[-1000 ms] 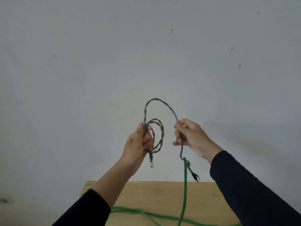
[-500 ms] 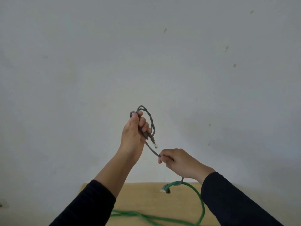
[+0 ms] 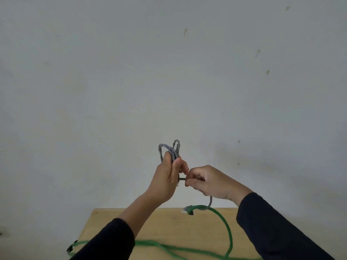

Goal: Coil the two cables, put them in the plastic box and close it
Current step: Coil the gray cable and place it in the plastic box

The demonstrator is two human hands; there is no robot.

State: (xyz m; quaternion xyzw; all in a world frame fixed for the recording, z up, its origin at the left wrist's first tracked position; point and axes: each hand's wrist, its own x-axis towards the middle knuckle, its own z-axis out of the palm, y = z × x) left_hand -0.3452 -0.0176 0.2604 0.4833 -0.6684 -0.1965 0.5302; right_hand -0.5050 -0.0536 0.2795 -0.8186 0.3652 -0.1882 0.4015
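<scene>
No legible text or markings.

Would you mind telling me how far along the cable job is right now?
Nothing looks finished. In hand: the grey cable is mostly looped in the left hand, while the right hand grips its tail, snagged on the green cable. Left: the green cable sprawls uncoiled across the wooden table; no plastic box is in view, so boxing and closing remain.

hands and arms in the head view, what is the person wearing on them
Both hands, left and right, are bare: no gloves, rings or watch visible. Each arm wears a long dark sleeve, left and right, pushed further up on the left.
</scene>
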